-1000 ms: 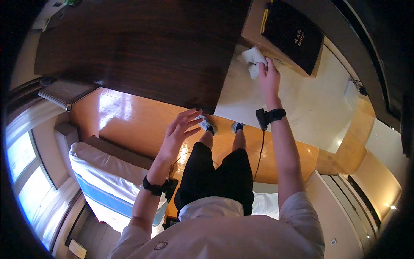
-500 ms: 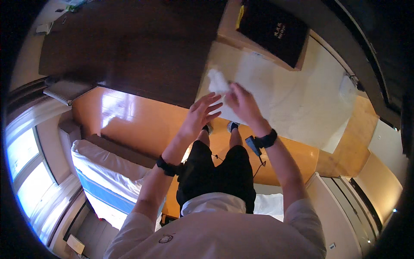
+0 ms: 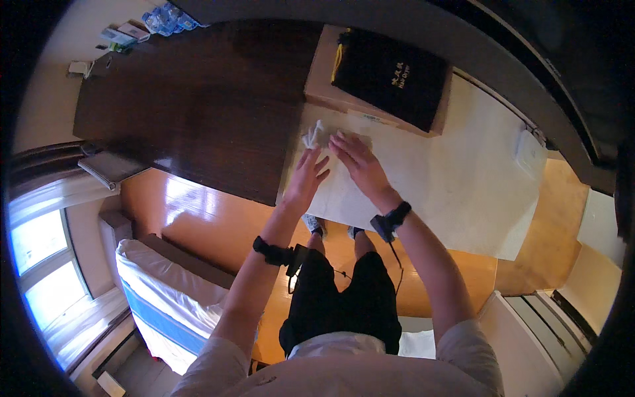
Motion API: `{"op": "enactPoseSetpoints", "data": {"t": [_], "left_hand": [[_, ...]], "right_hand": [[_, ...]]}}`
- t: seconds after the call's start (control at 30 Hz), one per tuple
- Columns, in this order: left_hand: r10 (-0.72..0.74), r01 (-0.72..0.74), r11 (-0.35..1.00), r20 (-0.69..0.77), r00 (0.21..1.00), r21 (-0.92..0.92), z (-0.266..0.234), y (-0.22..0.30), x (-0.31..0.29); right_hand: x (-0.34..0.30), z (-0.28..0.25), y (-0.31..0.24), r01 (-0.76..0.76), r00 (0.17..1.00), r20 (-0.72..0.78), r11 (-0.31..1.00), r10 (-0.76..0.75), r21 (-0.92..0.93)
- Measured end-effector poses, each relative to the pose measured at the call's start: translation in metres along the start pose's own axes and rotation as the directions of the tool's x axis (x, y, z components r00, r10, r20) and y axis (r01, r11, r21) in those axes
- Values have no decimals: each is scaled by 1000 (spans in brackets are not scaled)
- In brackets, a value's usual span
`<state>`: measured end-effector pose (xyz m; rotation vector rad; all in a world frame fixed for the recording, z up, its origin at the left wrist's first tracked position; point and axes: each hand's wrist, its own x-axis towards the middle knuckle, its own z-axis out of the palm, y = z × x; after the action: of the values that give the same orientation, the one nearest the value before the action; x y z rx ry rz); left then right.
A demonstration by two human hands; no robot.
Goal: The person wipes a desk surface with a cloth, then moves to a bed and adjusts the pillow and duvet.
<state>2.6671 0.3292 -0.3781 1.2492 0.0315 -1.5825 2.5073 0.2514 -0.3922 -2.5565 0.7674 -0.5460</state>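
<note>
My left hand (image 3: 306,178) reaches over the near left part of a pale tabletop, with its fingers spread. At its fingertips is a small white, soft-looking thing (image 3: 312,136) with thin, loop-like or finger-like ends; its kind cannot be made out. The fingertips appear to touch its lower end, though no firm grip shows. Just to the right, my right hand (image 3: 358,161) has its fingers stretched out close together over the pale surface (image 3: 423,178), with nothing visible in it. Each wrist wears a black strap with a small device.
A cardboard box (image 3: 322,86) with a black drawstring pouch (image 3: 390,76) on top stands beyond my hands. To the left is a dark wooden surface (image 3: 192,112), with plastic bottles (image 3: 169,20) at its far end. A bed (image 3: 165,298) lies lower left. A cable hangs from the right wrist device.
The white thing was blurred at my right hand's fingertips; now it is at my left hand's. My right hand has come away from it and lowered. The whole view has shifted.
</note>
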Motion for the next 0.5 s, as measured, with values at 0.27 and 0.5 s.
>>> {"op": "enactPoseSetpoints", "data": {"t": [0.27,0.5], "left_hand": [[-67,32,993,330,942,110,-81,-22,-56],[-182,130,974,297,937,186,-137,3,-100]], "right_hand": [[4,58,28,-49,997,63,996,54,-79],[38,71,51,-120,993,-14,967,120,-226]]}}
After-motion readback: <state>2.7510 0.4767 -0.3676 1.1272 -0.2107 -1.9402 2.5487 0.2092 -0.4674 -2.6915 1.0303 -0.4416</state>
